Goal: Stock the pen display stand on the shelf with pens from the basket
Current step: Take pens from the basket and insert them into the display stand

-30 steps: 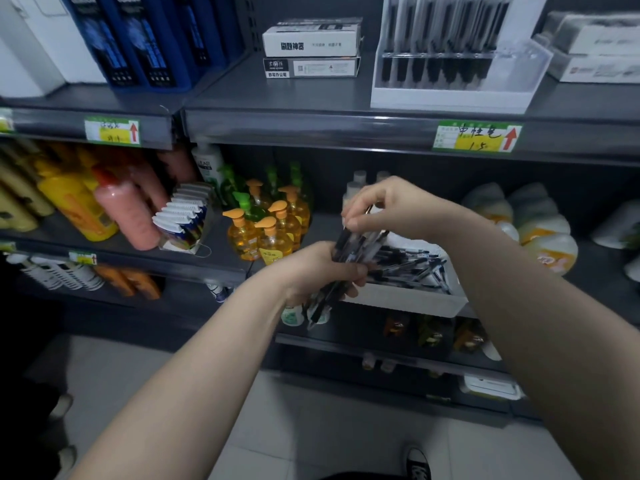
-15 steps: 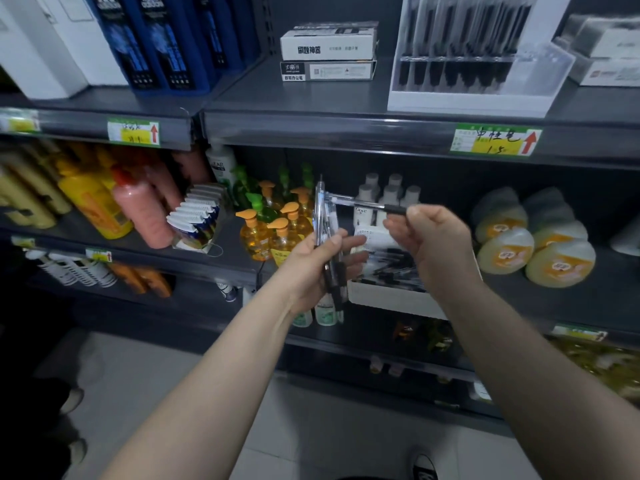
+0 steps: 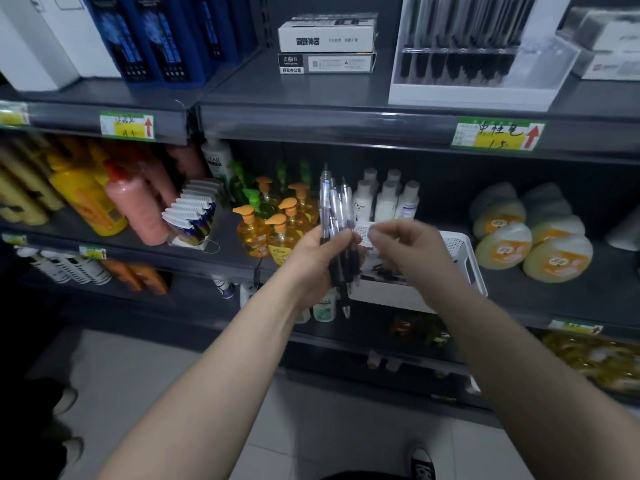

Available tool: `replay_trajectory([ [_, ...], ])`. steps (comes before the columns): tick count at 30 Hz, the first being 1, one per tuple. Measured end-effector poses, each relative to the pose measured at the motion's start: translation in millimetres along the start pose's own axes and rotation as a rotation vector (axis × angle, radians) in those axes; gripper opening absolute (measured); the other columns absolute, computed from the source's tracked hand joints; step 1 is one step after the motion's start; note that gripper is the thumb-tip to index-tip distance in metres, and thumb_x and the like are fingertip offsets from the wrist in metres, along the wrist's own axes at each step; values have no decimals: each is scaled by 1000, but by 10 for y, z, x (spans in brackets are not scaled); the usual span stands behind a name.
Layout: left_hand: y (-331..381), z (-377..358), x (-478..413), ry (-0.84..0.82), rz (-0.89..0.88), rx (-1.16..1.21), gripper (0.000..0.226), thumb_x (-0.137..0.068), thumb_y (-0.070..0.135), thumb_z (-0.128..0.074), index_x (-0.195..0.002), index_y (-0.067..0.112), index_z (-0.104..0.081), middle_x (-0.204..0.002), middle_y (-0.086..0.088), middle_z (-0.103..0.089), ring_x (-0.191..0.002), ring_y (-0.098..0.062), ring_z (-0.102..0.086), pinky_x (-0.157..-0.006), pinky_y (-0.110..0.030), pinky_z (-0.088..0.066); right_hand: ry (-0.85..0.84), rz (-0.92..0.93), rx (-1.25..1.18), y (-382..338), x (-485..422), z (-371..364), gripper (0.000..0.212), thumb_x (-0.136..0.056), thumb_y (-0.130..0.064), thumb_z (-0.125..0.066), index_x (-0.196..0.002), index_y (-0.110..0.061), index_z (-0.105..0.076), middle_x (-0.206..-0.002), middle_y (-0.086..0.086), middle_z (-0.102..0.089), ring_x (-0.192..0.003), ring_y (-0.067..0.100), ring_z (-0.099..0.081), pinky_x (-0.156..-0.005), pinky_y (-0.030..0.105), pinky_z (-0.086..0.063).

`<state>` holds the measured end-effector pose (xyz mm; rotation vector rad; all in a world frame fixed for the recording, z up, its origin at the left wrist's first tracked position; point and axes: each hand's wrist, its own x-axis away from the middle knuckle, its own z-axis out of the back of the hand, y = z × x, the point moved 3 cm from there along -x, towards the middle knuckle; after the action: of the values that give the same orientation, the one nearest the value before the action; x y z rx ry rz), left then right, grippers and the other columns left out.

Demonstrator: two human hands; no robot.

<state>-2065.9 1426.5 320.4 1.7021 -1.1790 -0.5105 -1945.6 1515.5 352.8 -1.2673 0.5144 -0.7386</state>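
Two hands are out in front of the shelves, a left hand (image 3: 322, 258) and a right hand (image 3: 405, 251). The bunch of pens (image 3: 334, 216) in the left one shows at least four tips poking up, though they sit too tight together for a sure number. There is one white basket (image 3: 457, 247) and one pen display stand (image 3: 467, 93). Two flat boxes (image 3: 325, 39) are stacked on the top shelf, and three blue packs (image 3: 162, 36) stand beside them. Below I count five orange pump bottles (image 3: 251, 233), five white bottles (image 3: 386, 202) and four round tubs (image 3: 502, 251). Two price tags (image 3: 498, 135) with red arrows hang on the top shelf edge.
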Motion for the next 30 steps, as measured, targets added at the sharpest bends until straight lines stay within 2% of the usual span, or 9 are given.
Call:
replay_trajectory([
  [2, -10, -60, 27, -69, 10, -46, 14, -94, 13, -53, -107, 11, -57, -85, -2, -65, -77, -15, -65, -76, -34, -50, 3, 43, 7, -153, -96, 56, 14, -87, -25, -66, -98, -18, -70, -95, 6, -67, -80, 13, -61, -72, 28, -54],
  [5, 1, -118, 47, -130, 19, -96, 16, -95, 14, -50, -109, 13, -59, -84, 0, -68, -80, -14, -65, -77, -34, -48, -38, 61, -11, -296, -156, 44, 9, -85, -16, -68, -91, -9, -71, -84, 11, -69, -71, 13, -62, -68, 30, -53],
  [10, 142, -197, 76, -248, 27, -68, 24, -93, 20, -47, -114, 15, -59, -97, -2, -71, -94, -21, -65, -84, -39, -52, 16, 89, -136, -425, -132, 182, 15, -83, -12, -69, -93, 0, -68, -82, 15, -72, -77, 28, -70, -75, 41, -56],
  [11, 187, -232, 79, -272, 21, -63, 27, -91, 22, -48, -115, 14, -58, -99, -2, -71, -96, -22, -65, -83, -38, -54, 25, 104, -167, -466, -127, 219, 13, -83, -11, -69, -92, -1, -67, -80, 14, -72, -75, 28, -71, -73, 40, -56],
  [15, 360, -405, 48, -337, -30, -43, 33, -89, 21, -47, -117, 8, -58, -101, -3, -71, -93, -18, -68, -77, -30, -55, 70, 122, -262, -654, -126, 362, 7, -84, -9, -68, -87, -6, -63, -70, 4, -69, -62, 18, -67, -55, 22, -53],
  [18, 446, -561, -2, -319, -69, -19, 32, -85, 18, -51, -113, 4, -58, -94, -5, -73, -86, -17, -70, -71, -27, -55, 93, 157, -262, -806, -124, 469, 6, -83, -9, -69, -82, -10, -63, -72, 7, -69, -65, 21, -63, -56, 23, -54],
  [21, 549, -708, -86, -257, -115, 2, 18, -90, 11, -51, -104, 5, -61, -84, -7, -73, -76, -17, -71, -64, -28, -57, 125, 204, -284, -962, -135, 611, 7, -83, -9, -68, -81, -11, -62, -66, 0, -70, -56, 9, -61, -53, 19, -53],
  [25, 763, -991, -182, -227, -189, -41, 15, -95, 4, -47, -97, 5, -61, -75, -4, -73, -66, -14, -69, -58, -28, -58, 185, 252, -316, -1203, -197, 888, 6, -85, -8, -67, -82, -11, -62, -60, -2, -69, -53, 5, -61, -51, 18, -52],
  [30, 1093, -1343, -374, -211, -278, -54, 14, -95, 5, -47, -94, 0, -61, -78, -6, -73, -66, -15, -70, -66, -27, -59, 284, 336, -300, -1607, -354, 1373, 7, -86, -9, -66, -80, -11, -63, -64, 0, -69, -53, 8, -60, -50, 18, -52],
])
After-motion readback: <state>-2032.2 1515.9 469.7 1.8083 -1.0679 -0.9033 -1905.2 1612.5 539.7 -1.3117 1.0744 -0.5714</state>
